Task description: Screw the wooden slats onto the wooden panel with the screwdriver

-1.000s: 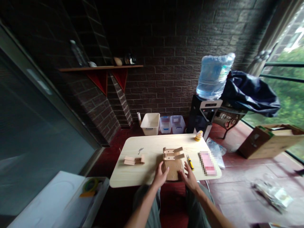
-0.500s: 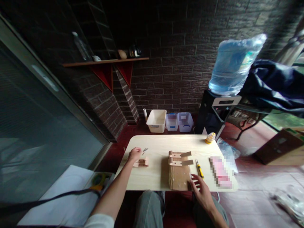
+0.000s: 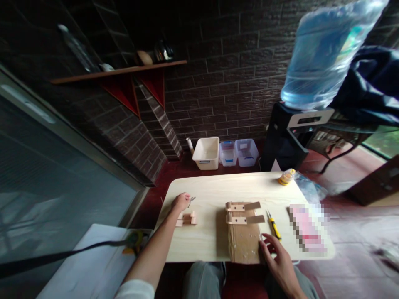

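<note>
Two strips [image 3: 239, 219] crosswise atop the cardboard block [image 3: 245, 246], darker ends [image 3: 256, 219] rightward

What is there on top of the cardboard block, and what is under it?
On top of the cardboard block two wooden pieces with dark holes lie at its far end. Underneath, only the table can be presumed; the block covers that spot.

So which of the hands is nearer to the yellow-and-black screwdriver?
Right: the right hand is just on the near side of the screwdriver; the left hand is well off to its left, past the cardboard block, by the small dark pieces.
</note>
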Demonstrator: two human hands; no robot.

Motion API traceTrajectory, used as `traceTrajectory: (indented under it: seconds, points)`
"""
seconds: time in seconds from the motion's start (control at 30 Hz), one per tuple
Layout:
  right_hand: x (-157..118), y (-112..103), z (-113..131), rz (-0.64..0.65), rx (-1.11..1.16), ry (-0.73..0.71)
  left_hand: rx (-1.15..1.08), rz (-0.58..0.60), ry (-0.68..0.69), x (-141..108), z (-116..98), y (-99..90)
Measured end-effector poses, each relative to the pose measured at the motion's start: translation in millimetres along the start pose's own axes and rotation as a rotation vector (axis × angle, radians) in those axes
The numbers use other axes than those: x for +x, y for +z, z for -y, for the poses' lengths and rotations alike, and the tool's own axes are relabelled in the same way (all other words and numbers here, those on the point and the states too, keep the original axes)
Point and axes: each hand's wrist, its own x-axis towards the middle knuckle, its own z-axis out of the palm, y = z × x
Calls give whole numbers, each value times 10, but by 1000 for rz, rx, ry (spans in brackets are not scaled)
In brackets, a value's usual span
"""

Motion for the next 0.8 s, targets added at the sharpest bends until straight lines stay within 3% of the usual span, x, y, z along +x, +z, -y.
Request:
traceTrajectory:
  seconds: [0.23, 0.53, 0.8]
  points:
    - [33, 10, -11, -7, -18, 15, 121, 201, 9, 148, 50, 69]
    - [29, -4, 61, -4, 12, 17, 306, 275, -33, -46, -24, -69]
    - [47, 19, 0, 1, 44, 11, 321, 242, -30, -223, -96, -97]
